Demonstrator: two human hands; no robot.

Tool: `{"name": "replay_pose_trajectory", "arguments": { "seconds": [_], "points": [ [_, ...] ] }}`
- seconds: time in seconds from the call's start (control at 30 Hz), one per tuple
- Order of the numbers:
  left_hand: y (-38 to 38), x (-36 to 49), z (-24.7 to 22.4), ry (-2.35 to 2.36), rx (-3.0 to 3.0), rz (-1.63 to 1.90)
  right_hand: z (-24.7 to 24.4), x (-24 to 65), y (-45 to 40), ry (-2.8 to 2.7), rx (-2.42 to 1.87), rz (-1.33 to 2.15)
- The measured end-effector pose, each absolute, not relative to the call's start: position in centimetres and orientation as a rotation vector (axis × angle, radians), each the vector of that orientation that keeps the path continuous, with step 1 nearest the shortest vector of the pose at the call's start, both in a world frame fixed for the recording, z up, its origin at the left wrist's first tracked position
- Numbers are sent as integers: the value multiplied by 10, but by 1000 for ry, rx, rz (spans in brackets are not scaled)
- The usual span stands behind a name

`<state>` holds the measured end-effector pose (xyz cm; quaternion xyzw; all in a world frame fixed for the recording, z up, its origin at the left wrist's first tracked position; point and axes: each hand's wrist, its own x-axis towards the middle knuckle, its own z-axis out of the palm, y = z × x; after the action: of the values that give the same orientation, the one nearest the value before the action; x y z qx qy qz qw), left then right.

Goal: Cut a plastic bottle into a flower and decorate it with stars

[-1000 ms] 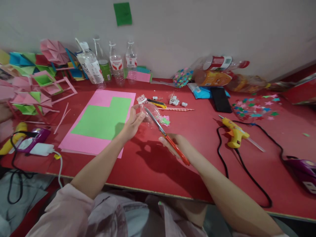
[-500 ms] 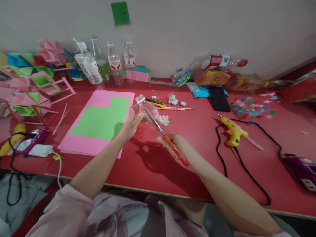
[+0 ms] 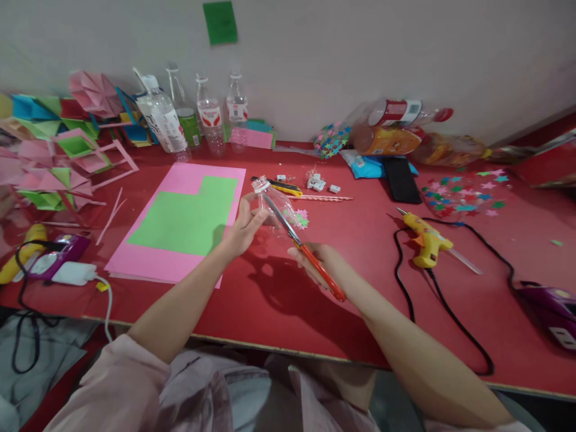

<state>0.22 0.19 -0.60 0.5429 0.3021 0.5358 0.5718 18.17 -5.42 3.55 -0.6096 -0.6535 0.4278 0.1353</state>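
Note:
My left hand (image 3: 245, 227) is closed around the clear plastic bottle top (image 3: 261, 187), a cut-off piece with its neck pointing up and away. In my right hand (image 3: 321, 259) are scissors with red handles (image 3: 324, 275). Their long metal blades lie against the clear plastic, pointing toward the bottle neck; whether they are fully closed I cannot tell. Behind the plastic, small pink and green paper stars (image 3: 302, 218) rest on the table. A yellow utility knife (image 3: 288, 189) and a striped pink stick (image 3: 321, 198) lie just beyond the bottle top.
Green paper (image 3: 180, 222) lies on pink sheets (image 3: 153, 267) at left. A yellow glue gun (image 3: 427, 240) with a black cord sits at right, below a black phone (image 3: 401, 180). Several plastic bottles (image 3: 210, 117) stand along the wall. Paper models (image 3: 72, 150) fill the far left.
The bottle top and my left hand have shifted slightly to the right. The scissors stay against the plastic, with my right hand almost unmoved.

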Motion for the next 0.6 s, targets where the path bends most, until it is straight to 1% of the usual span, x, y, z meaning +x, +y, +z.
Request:
{"name": "replay_pose_trajectory", "arguments": {
  "seconds": [0.6],
  "points": [
    [3, -1, -5, 692, 1252, 1257, 38, 184, -53, -1866, -1769, 1137]
  ]
}}
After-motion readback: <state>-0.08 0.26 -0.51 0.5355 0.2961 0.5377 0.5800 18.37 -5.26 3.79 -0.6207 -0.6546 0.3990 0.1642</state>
